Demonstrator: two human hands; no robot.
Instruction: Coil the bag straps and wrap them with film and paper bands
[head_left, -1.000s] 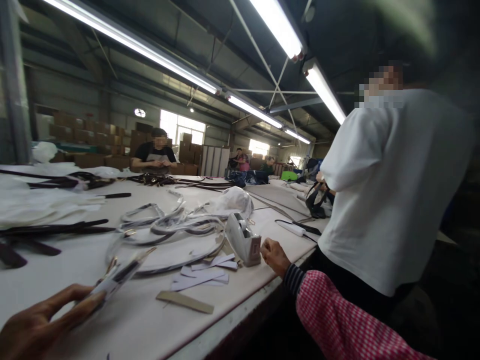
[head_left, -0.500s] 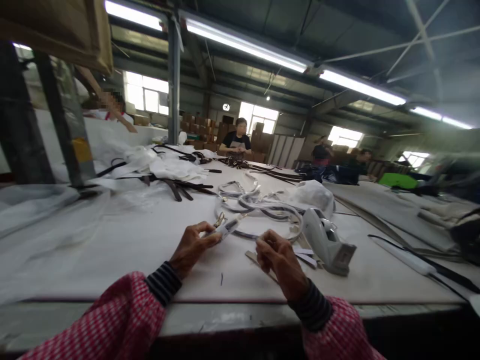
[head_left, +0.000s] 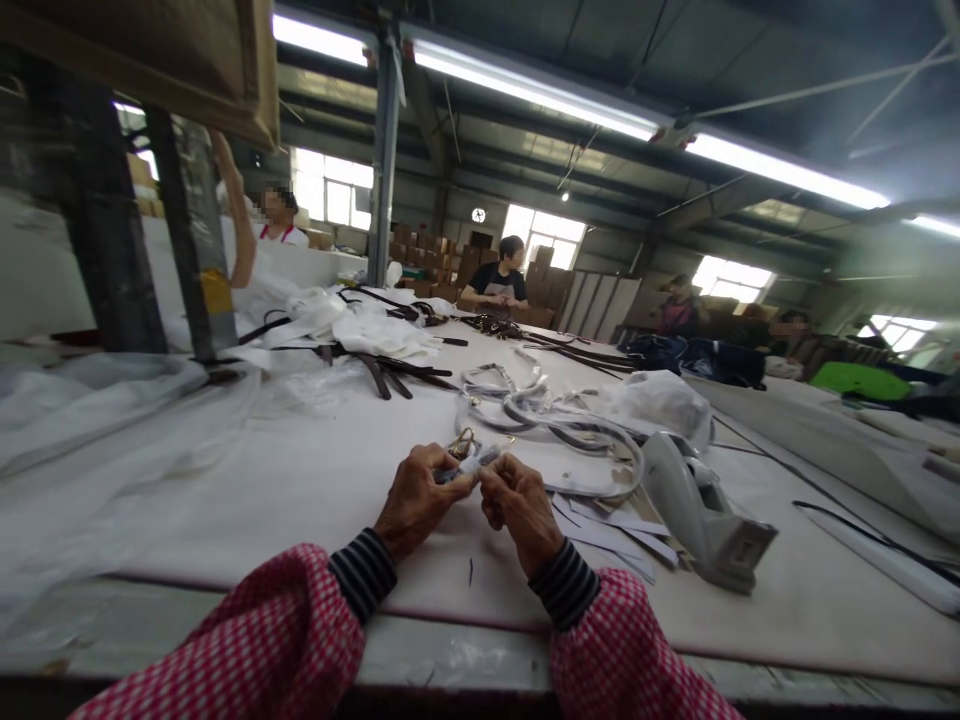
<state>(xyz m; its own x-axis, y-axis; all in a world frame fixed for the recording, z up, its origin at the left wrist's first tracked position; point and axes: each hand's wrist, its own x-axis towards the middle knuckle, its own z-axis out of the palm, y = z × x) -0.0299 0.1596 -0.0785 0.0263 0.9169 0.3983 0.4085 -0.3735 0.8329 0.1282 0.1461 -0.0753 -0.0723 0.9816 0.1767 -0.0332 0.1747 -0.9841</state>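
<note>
My left hand [head_left: 418, 495] is closed around a grey strap end [head_left: 471, 466] wrapped in thin white material, with a gold-coloured metal clasp [head_left: 465, 440] showing above the fingers. Right up against it is my right hand [head_left: 521, 505], its thumb and fingers pinched together at the wrapping; what lies between those fingertips is hidden. Long grey straps [head_left: 577, 430], partly wrapped in white, loop across the table just beyond my hands. To the right stands a grey tape dispenser [head_left: 697, 515], and white paper strips [head_left: 611, 530] are scattered beside it.
Dark brown straps [head_left: 394, 370] and crumpled white sheets [head_left: 322, 315] lie farther back on the white table [head_left: 262, 500]. A metal post [head_left: 199, 240] rises at the left. A co-worker [head_left: 496, 280] is at the far side, and other people are farther off.
My right hand has moved left and met the wrapped strap in my left hand. The view has shifted, and more of the paper strips now shows.
</note>
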